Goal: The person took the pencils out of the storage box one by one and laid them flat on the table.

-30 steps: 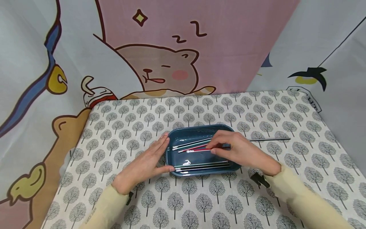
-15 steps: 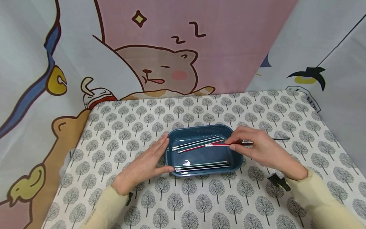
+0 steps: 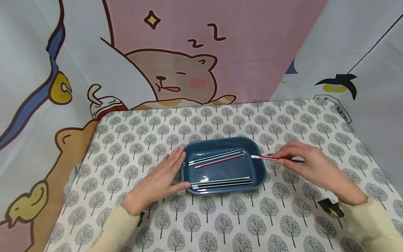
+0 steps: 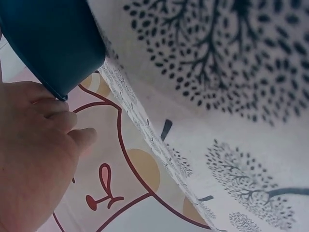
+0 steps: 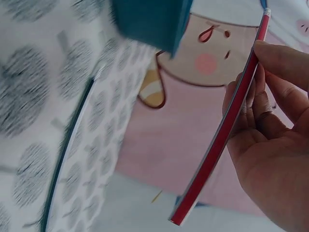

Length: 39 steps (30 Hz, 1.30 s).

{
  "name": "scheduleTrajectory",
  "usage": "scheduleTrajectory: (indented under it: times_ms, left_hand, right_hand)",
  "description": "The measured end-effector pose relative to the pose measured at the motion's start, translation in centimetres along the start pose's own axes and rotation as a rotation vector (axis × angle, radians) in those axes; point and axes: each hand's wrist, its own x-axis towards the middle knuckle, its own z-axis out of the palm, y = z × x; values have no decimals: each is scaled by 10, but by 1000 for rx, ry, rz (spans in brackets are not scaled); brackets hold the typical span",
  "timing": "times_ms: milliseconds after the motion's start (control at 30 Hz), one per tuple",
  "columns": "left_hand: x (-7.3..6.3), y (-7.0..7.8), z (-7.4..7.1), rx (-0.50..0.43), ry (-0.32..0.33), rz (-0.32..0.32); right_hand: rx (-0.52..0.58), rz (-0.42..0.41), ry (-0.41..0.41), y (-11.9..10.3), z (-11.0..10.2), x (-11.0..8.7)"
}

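Note:
My right hand (image 3: 310, 164) pinches a red-and-white striped pencil (image 5: 227, 123) between thumb and fingers, just past the tray's right side. The white eraser end of this pencil overlaps the tray's right rim in the head view. My left hand (image 3: 157, 182) rests against the left end of the dark blue tray (image 3: 217, 171), fingers extended along it and thumb at the near corner. Inside the tray, a red pencil (image 3: 220, 161) lies slanted beside green and black ones. Several more striped pencils (image 3: 221, 182) line the near wall.
A dark striped pencil (image 5: 67, 145) lies on the tree-print tablecloth (image 3: 207, 224) right of the tray, mostly hidden behind my right hand in the head view. Cartoon-print curtains (image 3: 252, 52) surround the table at the back and sides.
My right hand has lifted the red pencil out of the tray and carried it right, beyond the tray's right side. My left hand has stayed at the tray's left end.

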Motion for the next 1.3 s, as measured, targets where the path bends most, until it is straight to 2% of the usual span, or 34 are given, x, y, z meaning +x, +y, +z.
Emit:
scheduleTrajectory:
  times_ms: [367, 667, 900, 1067, 1300]
  left_hand:
    - [1, -1, 2, 43, 42, 40]
    - [1, -2, 1, 47, 51, 37]
    - [1, -2, 2, 44, 67, 38]
    - [1, -1, 2, 45, 57, 24]
    - [1, -2, 2, 43, 50, 18]
  right_hand:
    - [-92, 67, 7, 36, -7, -21]
    - [-126, 106, -12, 52, -11, -27]
    - [-104, 137, -32, 67, -9, -29]
    - [-125, 111, -46, 79, -4, -30]
    - [-91, 93, -73, 87, 3, -29]
